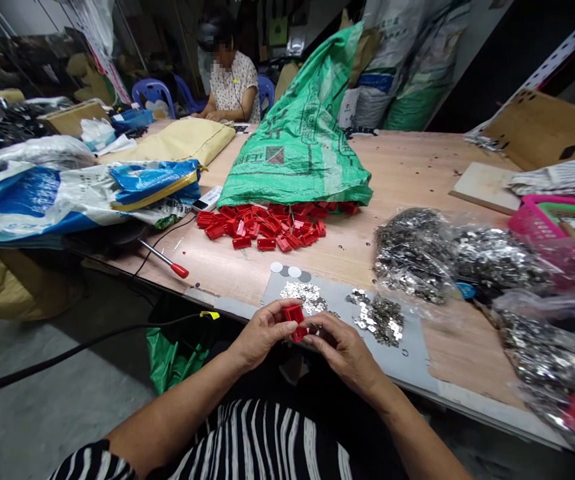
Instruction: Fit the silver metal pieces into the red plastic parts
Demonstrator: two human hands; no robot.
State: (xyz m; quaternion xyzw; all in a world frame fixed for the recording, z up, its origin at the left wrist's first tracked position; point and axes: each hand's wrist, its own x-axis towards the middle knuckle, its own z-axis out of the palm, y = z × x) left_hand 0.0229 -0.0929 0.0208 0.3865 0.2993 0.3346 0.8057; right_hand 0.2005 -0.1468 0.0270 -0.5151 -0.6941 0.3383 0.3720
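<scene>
My left hand (262, 333) and my right hand (340, 347) meet at the near table edge, both pinching a small red plastic part (295, 320). Just beyond my fingers, on a grey sheet (407, 353), lie two small heaps of shiny metal pieces (380, 319). Farther back a pile of the same red plastic parts (267, 230) spills from a green woven sack (302, 140) lying on the wooden table (417, 173).
Clear bags of metal pieces (472, 263) crowd the right side, with a pink basket (542, 217) behind. Blue-white sacks (67, 193) and a red-tipped tool (167, 261) lie left. Another person (227, 73) sits at the far end. A black cable (92, 343) hangs at lower left.
</scene>
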